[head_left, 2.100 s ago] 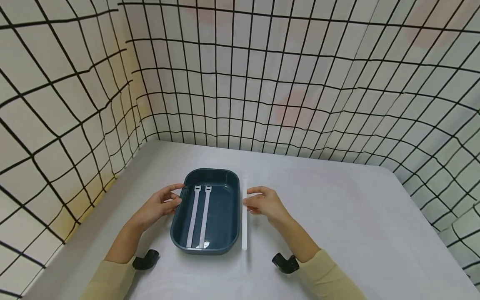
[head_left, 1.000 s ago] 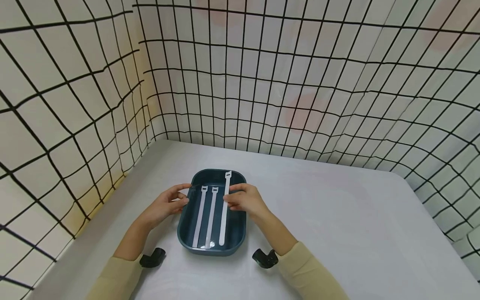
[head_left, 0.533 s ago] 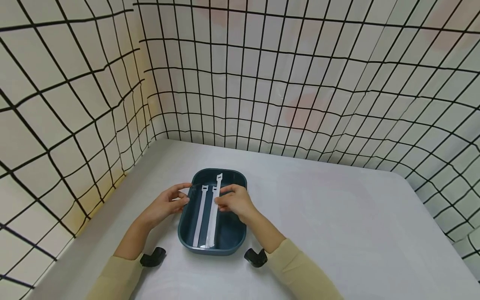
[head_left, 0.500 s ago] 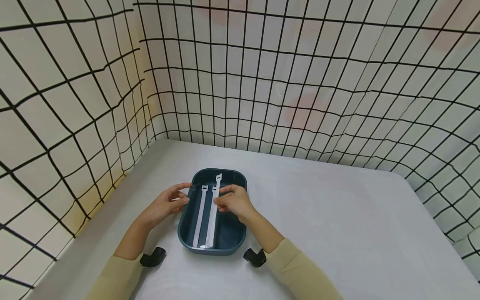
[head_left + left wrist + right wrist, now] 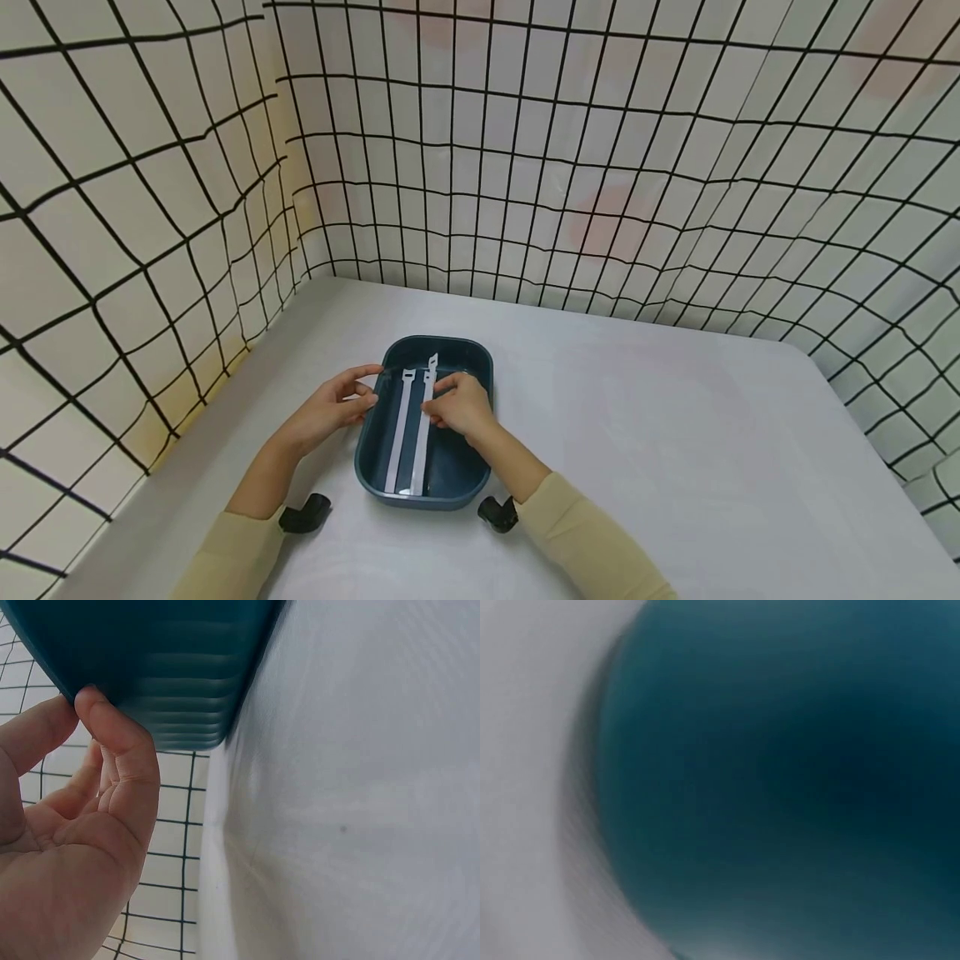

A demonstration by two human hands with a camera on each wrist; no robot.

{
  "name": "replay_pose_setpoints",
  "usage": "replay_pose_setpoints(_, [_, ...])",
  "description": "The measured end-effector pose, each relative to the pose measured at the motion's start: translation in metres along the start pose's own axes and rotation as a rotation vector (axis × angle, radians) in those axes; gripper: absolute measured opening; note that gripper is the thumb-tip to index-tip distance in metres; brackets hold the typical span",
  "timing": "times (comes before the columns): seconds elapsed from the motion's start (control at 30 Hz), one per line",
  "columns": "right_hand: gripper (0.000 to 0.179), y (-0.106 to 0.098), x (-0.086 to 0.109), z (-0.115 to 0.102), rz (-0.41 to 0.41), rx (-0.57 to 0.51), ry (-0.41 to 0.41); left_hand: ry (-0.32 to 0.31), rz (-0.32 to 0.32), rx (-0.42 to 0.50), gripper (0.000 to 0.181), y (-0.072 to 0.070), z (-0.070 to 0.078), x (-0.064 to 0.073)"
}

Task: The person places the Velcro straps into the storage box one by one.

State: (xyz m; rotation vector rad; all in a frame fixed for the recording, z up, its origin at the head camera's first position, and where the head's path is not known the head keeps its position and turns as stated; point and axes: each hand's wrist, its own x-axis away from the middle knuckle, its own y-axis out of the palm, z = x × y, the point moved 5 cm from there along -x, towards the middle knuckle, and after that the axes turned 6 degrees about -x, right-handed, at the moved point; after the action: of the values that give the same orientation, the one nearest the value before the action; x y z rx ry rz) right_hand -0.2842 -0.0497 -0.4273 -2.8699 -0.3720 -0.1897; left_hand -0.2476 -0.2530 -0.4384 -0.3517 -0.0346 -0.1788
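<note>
A dark blue-green rectangular tray (image 5: 408, 502) with rounded corners stands on the white table. Its left rim is pinched between thumb and finger of my left hand (image 5: 322, 410); the left wrist view shows this grip on the tray (image 5: 180, 682) up close. Over the tray, my right hand (image 5: 462, 408) pinches a white slotted-head cable strap (image 5: 424, 437) and holds it lengthwise. One similar strap (image 5: 399, 433) lies in the tray to the left. A second strap (image 5: 428, 377) lies mostly hidden under the held one. Blurred tray wall (image 5: 780, 780) fills much of the right wrist view, with no hand visible.
Black wire mesh (image 5: 525, 167) rises behind the table and along its left side. A black wrist camera (image 5: 305, 513) sits below the left forearm, another camera (image 5: 497, 514) by the right sleeve. White tabletop (image 5: 637, 417) stretches to the right.
My right hand has carried the strap from the table right of the tray, leftward over the tray and onto the second strap, lowering it lately. The left hand has stayed at the rim.
</note>
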Motion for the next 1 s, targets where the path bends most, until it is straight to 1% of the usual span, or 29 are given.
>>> replay_pose_setpoints(0.17, [0.024,-0.0005,0.0011,-0.0013,0.068,0.177,-0.049,0.004,-0.003,-0.007,0.055,0.0001,0.0012,-0.0001])
replay_pose_setpoints(0.27, [0.024,-0.0003,0.0021,-0.0016,0.094,0.265,-0.075,0.005,0.000,-0.013,0.055,-0.0002,0.0020,0.0001])
replay_pose_setpoints(0.47, [0.026,0.0002,0.0029,-0.0002,0.112,0.327,-0.077,0.006,0.001,-0.017,0.055,-0.0002,0.0027,0.0001])
replay_pose_setpoints(0.53, [0.021,-0.0002,0.0031,-0.0002,0.118,0.352,-0.091,0.006,-0.002,-0.016,0.054,0.0002,0.0025,-0.0004])
replay_pose_setpoints(0.57, [0.013,-0.0002,0.0030,-0.0002,0.117,0.365,-0.100,0.007,-0.002,-0.014,0.054,0.0004,0.0024,-0.0007])
replay_pose_setpoints(0.6, [0.010,0.0000,0.0029,-0.0005,0.115,0.374,-0.109,0.008,-0.002,-0.012,0.054,0.0007,0.0023,-0.0011])
replay_pose_setpoints(0.63, [0.016,-0.0002,0.0028,-0.0009,0.116,0.386,-0.125,0.010,-0.001,-0.011,0.053,0.0010,0.0022,-0.0014])
replay_pose_setpoints(0.73, [0.040,0.0002,0.0026,-0.0012,0.117,0.424,-0.168,0.011,-0.003,-0.006,0.053,0.0021,0.0020,-0.0022])
replay_pose_setpoints(0.77, [0.045,0.0004,0.0027,-0.0010,0.112,0.431,-0.172,0.012,-0.005,-0.005,0.053,0.0024,0.0018,-0.0022])
replay_pose_setpoints(0.83, [0.048,0.0010,0.0030,-0.0007,0.108,0.443,-0.178,0.010,-0.006,-0.006,0.053,0.0028,0.0015,-0.0019])
replay_pose_setpoints(0.9, [0.043,0.0023,0.0029,0.0001,0.099,0.447,-0.174,0.007,-0.005,-0.013,0.054,0.0026,0.0011,-0.0012])
replay_pose_setpoints(1.0, [0.025,0.0039,0.0024,0.0012,0.091,0.453,-0.156,0.005,0.001,-0.019,0.054,0.0016,0.0009,-0.0001])
